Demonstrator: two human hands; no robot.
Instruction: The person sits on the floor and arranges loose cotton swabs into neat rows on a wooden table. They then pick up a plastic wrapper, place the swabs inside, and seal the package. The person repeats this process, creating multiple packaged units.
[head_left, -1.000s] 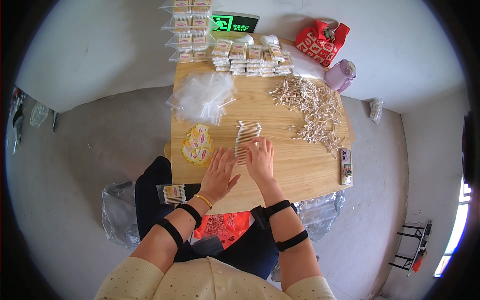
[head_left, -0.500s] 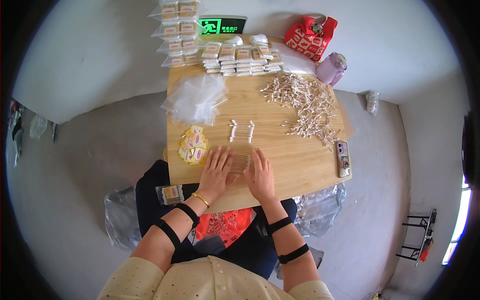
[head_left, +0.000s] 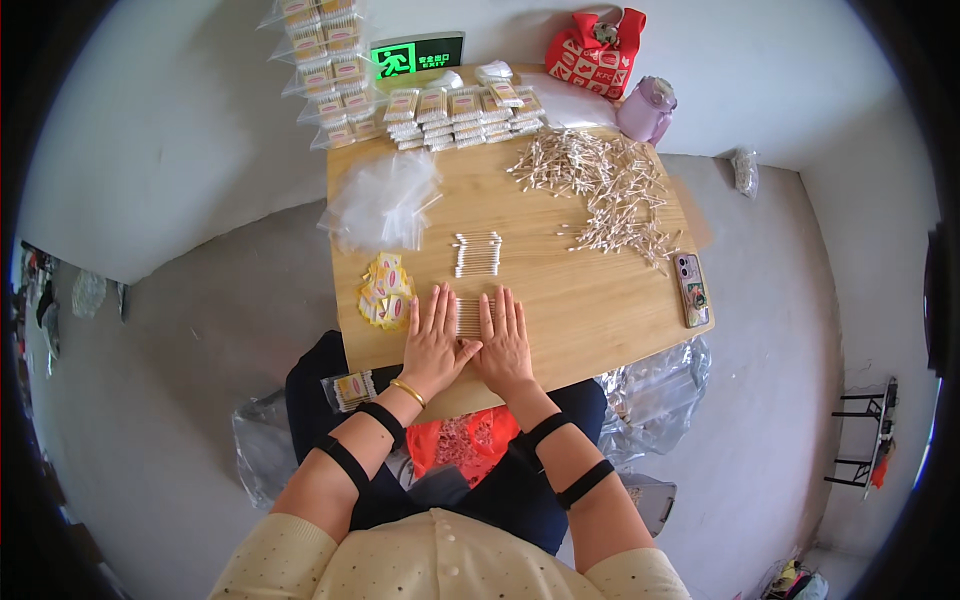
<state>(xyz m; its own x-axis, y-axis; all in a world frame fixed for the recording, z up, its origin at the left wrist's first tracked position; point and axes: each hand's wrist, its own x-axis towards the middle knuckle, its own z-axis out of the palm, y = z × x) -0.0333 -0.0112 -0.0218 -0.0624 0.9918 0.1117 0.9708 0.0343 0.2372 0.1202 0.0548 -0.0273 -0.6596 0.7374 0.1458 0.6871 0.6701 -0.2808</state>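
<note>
Cotton swabs lie between flat left hand; right hand.

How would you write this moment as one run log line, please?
left hand: flat on table | right hand: flat | between: cotton swab row | second swab row beyond

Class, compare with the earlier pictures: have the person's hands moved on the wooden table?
Yes. Both the left hand and right hand drew back toward the table's near edge, away from the cotton swab row.
</note>
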